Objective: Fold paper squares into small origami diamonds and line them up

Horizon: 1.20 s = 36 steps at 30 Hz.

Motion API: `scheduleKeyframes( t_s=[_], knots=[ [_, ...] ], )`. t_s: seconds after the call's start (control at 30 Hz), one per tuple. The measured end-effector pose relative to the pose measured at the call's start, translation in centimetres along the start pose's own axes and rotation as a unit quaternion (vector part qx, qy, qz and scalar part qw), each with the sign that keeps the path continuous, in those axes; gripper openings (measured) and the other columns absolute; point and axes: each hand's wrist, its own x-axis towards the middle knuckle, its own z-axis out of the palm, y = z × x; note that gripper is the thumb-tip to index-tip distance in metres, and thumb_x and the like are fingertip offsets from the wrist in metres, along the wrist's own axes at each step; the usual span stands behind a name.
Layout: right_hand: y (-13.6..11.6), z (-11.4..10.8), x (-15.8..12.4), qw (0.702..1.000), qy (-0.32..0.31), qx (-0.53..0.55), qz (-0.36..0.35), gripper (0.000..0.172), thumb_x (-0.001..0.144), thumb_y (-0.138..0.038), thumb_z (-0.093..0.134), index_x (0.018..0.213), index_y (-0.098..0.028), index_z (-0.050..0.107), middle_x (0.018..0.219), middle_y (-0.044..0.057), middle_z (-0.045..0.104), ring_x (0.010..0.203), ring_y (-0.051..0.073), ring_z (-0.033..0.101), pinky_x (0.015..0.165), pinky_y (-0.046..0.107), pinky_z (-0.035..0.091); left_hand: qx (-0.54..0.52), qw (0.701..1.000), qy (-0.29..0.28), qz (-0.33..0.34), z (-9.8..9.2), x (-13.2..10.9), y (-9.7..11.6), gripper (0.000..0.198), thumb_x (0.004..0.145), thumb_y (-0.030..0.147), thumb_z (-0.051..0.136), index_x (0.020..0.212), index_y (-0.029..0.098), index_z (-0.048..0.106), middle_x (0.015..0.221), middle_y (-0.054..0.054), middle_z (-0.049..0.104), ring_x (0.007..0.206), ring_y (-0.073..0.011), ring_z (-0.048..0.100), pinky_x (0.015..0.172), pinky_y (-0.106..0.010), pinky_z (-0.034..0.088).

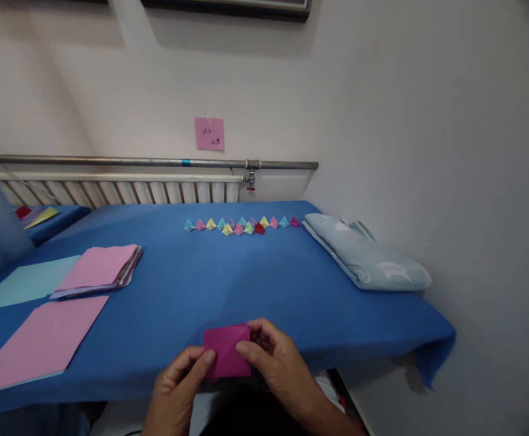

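A magenta square of folded paper (228,350) is held up between my two hands, just at the near edge of the blue-covered table (192,290). My left hand (180,381) pinches its lower left edge, thumb on the front face. On the right side, my right hand (278,363) grips the paper with its thumb across the front and the fingers behind it. Faint crease lines show on the paper; its back is hidden. Beyond my hands, small folded paper pieces (238,229) in several colours stand in rows near the back of the table.
At the left lie a stack of coloured paper (98,266), a light blue sheet (23,281) and pink sheets (42,342). A folded pale blue blanket (364,251) rests at the right by the wall. Behind the table run a radiator (155,191) and a pipe (132,161).
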Motion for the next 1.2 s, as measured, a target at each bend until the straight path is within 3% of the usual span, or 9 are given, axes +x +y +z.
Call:
scheduleKeyframes(
  t_s=[0.2,0.37,0.53,0.73,0.9,1.03,1.2],
  knots=[
    [0.1,0.3,0.3,1.000,0.015,0.010,0.019,0.027,0.077,-0.044,0.059,0.068,-0.019,0.054,0.060,-0.005,0.044,0.056,0.010,0.039,0.054,0.022,0.032,0.029,0.999,-0.025,-0.011,0.5,-0.3,0.8,0.037,0.058,0.053,0.076,0.067,0.018,0.069,0.066,-0.001,0.061,0.068,-0.0169,0.051,0.065,-0.024,0.042],
    [0.2,0.0,0.0,0.999,-0.025,-0.010,0.024,0.026,0.078,-0.041,0.057,0.068,-0.017,0.056,0.060,-0.004,0.045,0.056,0.010,0.037,0.054,0.022,0.030,0.067,0.996,-0.065,0.010,0.4,-0.1,2.0,0.036,0.067,0.054,0.070,0.063,0.019,0.065,0.062,0.001,0.054,0.063,-0.0142,0.045,0.061,-0.021,0.038],
    [-0.1,0.1,0.1,1.000,-0.023,-0.018,0.011,0.026,0.079,-0.040,0.057,0.066,-0.017,0.055,0.059,-0.004,0.044,0.056,0.010,0.036,0.054,0.022,0.029,0.086,0.995,-0.038,0.043,0.5,0.0,2.2,0.038,0.069,0.053,0.068,0.057,0.018,0.060,0.060,0.002,0.047,0.063,-0.0133,0.041,0.060,-0.021,0.036],
    [-0.3,-0.3,0.6,0.999,-0.002,0.000,0.046,0.027,0.075,-0.042,0.060,0.065,-0.018,0.054,0.059,-0.005,0.045,0.054,0.009,0.037,0.051,0.021,0.029,0.052,0.990,-0.120,-0.045,1.0,-0.4,2.1,0.042,0.065,0.057,0.069,0.056,0.018,0.057,0.055,0.002,0.048,0.056,-0.0124,0.040,0.057,-0.022,0.034],
    [0.6,-0.5,0.5,0.993,-0.076,0.004,0.092,0.030,0.074,-0.045,0.062,0.077,-0.016,0.060,0.063,-0.002,0.052,0.053,0.009,0.042,0.049,0.020,0.031,0.046,0.998,-0.026,0.028,1.3,-0.3,1.8,0.043,0.065,0.056,0.070,0.052,0.019,0.052,0.054,0.003,0.045,0.057,-0.0122,0.039,0.056,-0.021,0.032],
    [0.9,-0.3,0.4,0.993,-0.050,-0.017,0.102,0.030,0.073,-0.045,0.062,0.066,-0.017,0.056,0.056,-0.003,0.049,0.048,0.007,0.038,0.045,0.020,0.026,0.037,0.998,-0.004,0.046,1.3,0.2,1.2,0.045,0.064,0.059,0.069,0.051,0.019,0.052,0.053,0.003,0.044,0.057,-0.0125,0.039,0.055,-0.021,0.033],
    [0.4,-0.4,0.5,0.996,-0.034,-0.016,0.081,0.028,0.073,-0.043,0.060,0.064,-0.017,0.055,0.055,-0.004,0.046,0.049,0.007,0.036,0.046,0.020,0.024,-0.004,1.000,-0.012,0.019,1.1,1.0,0.3,0.046,0.060,0.059,0.073,0.052,0.018,0.054,0.052,0.003,0.048,0.056,-0.0121,0.041,0.056,-0.022,0.034]
  ],
)
